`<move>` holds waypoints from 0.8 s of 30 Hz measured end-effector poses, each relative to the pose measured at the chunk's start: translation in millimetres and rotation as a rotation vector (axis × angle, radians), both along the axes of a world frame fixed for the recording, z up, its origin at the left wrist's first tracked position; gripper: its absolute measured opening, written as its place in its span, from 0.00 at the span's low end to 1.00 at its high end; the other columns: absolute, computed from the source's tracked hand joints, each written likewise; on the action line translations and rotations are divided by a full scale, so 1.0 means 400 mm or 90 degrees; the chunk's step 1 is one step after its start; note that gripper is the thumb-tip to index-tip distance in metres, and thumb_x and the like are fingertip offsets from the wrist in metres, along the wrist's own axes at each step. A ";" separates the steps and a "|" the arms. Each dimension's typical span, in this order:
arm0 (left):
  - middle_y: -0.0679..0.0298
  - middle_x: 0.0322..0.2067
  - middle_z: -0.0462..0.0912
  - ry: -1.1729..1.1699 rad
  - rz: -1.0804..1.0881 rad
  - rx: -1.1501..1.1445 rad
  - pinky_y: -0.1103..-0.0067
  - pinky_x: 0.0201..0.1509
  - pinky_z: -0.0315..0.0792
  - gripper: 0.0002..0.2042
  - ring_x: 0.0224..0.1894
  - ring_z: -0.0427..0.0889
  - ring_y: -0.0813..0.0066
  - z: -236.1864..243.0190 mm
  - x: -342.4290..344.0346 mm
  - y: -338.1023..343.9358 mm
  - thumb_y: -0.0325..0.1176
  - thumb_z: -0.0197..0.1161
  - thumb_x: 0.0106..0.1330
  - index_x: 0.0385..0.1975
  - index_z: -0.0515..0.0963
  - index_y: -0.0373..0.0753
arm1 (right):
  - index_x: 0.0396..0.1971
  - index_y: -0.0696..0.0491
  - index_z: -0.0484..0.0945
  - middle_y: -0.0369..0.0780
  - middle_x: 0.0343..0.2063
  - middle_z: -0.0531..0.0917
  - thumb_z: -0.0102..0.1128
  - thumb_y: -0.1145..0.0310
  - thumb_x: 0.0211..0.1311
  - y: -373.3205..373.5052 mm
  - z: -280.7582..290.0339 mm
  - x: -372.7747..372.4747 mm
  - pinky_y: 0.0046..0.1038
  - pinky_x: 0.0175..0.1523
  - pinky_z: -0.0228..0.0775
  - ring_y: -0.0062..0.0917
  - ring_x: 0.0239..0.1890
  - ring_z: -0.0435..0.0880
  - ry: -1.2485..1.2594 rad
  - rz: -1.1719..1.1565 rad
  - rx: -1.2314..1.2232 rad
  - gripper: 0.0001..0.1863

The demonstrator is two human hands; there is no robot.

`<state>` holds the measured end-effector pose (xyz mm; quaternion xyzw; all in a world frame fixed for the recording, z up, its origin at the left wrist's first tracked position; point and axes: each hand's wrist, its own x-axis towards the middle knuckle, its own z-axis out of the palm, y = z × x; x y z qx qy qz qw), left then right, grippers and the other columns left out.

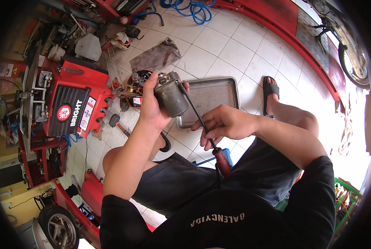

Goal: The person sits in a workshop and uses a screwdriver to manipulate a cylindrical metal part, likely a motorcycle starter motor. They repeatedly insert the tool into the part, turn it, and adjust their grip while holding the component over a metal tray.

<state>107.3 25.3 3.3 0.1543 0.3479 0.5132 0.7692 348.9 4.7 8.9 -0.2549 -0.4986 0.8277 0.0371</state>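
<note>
My left hand is wrapped around a dull grey metal cylinder, which looks like a small motor; its top end has fittings on it. A long screwdriver with a red handle and dark shaft slants from my lap up to the top right side of the cylinder. The fingers of my right hand close around the shaft, above the handle. Whether the tip sits in a screw is too small to tell. Beneath both hands, a shallow metal tray lies on the tiled floor.
A grey rag and a round container of small parts lie beyond my left hand. A hammer rests on the floor near a red machine. Blue hose coils at the back. A red lift frame runs along the far right.
</note>
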 end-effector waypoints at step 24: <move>0.57 0.40 0.82 0.024 0.011 0.003 0.63 0.52 0.79 0.21 0.43 0.83 0.56 0.011 0.007 -0.005 0.55 0.61 0.67 0.42 0.78 0.42 | 0.38 0.61 0.82 0.36 0.26 0.85 0.68 0.64 0.68 -0.007 -0.006 -0.013 0.23 0.38 0.77 0.19 0.31 0.85 -0.110 0.028 0.163 0.14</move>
